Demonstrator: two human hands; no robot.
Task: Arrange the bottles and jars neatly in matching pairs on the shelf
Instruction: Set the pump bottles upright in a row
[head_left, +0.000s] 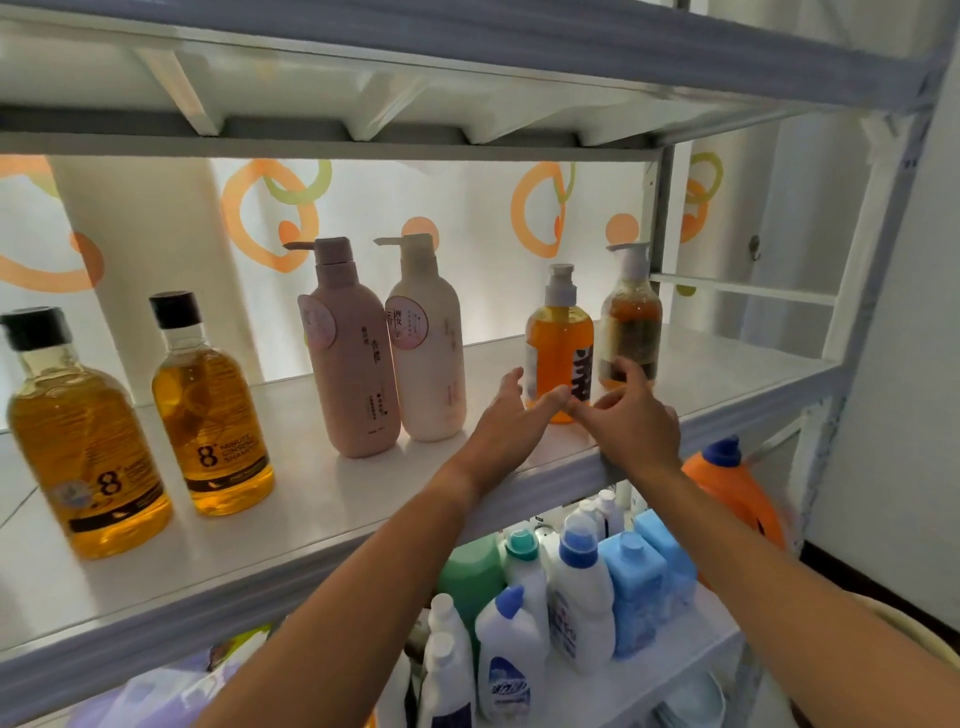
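Observation:
On the white shelf (291, 525) stand two amber bottles with black caps (83, 441) (213, 410) at the left. A pink pump bottle (353, 358) and a cream pump bottle (431, 348) touch in the middle. At the right stand an orange pump bottle (558, 338) and, behind it, a brownish pump bottle (631, 317). My left hand (511, 415) and my right hand (631, 415) hover just in front of the orange bottle's base, fingers apart, fingertips nearly meeting. Neither hand holds anything.
Another shelf board (467, 67) hangs close overhead. A metal upright (660, 218) stands right of the brownish bottle. Below, the lower shelf (691, 660) carries white, blue and green cleaner bottles (582, 592) and an orange jug (737, 488). A patterned curtain hangs behind.

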